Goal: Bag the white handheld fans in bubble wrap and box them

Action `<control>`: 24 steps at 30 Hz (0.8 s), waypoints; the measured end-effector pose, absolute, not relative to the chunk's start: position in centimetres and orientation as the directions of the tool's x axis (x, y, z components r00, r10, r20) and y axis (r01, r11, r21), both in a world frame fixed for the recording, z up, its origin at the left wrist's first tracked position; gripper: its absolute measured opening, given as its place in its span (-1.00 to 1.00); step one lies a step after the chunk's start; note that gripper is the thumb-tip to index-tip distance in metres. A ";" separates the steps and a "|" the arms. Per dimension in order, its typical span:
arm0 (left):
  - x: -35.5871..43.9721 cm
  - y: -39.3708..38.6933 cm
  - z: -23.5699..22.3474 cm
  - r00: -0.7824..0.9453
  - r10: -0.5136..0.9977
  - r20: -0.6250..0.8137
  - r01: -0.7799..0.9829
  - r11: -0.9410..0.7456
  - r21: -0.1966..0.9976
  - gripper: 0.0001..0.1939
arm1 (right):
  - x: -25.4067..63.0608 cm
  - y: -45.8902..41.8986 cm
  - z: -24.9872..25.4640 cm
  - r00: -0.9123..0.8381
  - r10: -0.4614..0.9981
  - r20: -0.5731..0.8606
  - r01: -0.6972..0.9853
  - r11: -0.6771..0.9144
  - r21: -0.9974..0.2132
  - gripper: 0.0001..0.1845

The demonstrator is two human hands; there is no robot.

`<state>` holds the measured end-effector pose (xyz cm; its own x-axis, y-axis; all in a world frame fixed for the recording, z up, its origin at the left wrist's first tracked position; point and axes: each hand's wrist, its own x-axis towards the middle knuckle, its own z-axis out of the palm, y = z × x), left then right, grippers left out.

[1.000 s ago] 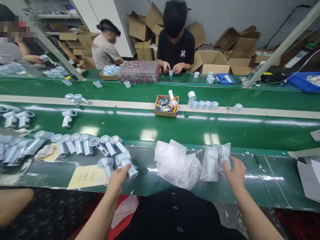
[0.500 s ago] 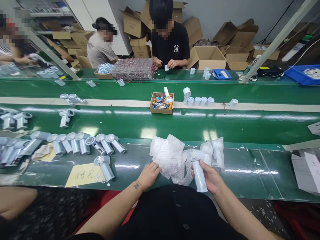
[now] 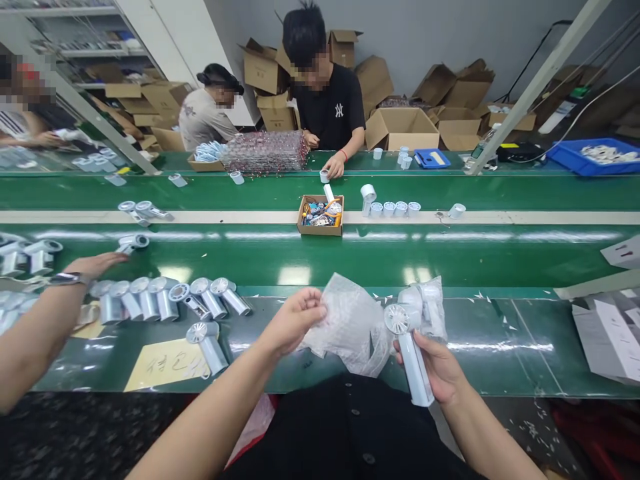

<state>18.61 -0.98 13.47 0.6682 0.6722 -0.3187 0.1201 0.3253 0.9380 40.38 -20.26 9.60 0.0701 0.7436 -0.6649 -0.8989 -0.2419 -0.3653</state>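
Note:
My right hand (image 3: 436,363) is closed around the handle of a pale blue handheld fan (image 3: 414,365), its round slatted head tilted up to the left. Between thumb and fingers, my left hand (image 3: 296,321) pinches the upper left edge of a bubble wrap bag (image 3: 345,327). Other bubble wrap pieces lie beneath and beside that bag, so their outlines run together. Just behind the fan head sit wrapped fans (image 3: 431,307) in clear bubble wrap. A single fan (image 3: 209,347) rests on a yellow paper (image 3: 163,363) to the left of my left arm.
Several fans (image 3: 163,297) stand in a row at the left. A co-worker's arm (image 3: 60,303) reaches in there, its hand at a fan (image 3: 134,243). A small tool box (image 3: 321,230) sits on the middle strip. White cartons (image 3: 607,333) stand at the right edge.
My left hand has risen and now lifts the bag's edge. The fan in my right hand has shifted slightly right and down. A co-worker's arm has entered at left; the person opposite reaches forward.

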 end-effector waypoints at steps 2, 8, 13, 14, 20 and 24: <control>19.0 1.8 12.6 0.665 0.673 -0.324 0.217 0.240 0.946 -0.58 | 40.6 -20.4 9.6 0.093 0.736 -0.670 -0.905 -0.218 -0.365 -0.69; 22.1 4.7 8.5 0.577 0.793 -0.195 0.566 -0.216 0.796 -0.82 | 39.9 -20.1 8.4 0.179 0.677 -0.714 -0.908 -0.165 -0.385 -0.71; 23.8 -4.0 4.8 0.755 0.634 -0.168 0.545 -0.464 0.699 -0.79 | 39.6 -20.5 6.7 0.283 0.615 -0.736 -0.911 -0.067 -0.407 -0.69; 23.9 -5.4 4.1 0.785 0.592 -0.184 0.544 -0.517 0.661 -0.79 | 39.7 -20.6 6.7 0.289 0.609 -0.739 -0.914 -0.055 -0.402 -0.69; 23.7 -6.7 1.5 0.824 0.513 -0.240 0.559 -0.667 0.492 -0.83 | 39.5 -21.1 7.5 0.198 0.646 -0.737 -0.918 -0.141 -0.370 -0.63; 23.8 -6.1 1.0 0.816 0.530 -0.230 0.568 -0.659 0.494 -0.78 | 39.3 -20.6 7.5 0.171 0.672 -0.720 -0.911 -0.170 -0.375 -0.63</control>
<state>23.81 -6.08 1.01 0.8158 0.5305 -0.2304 0.5677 -0.6586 0.4939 39.30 -20.59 7.48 0.1712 0.6721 -0.7204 -0.9114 -0.1698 -0.3749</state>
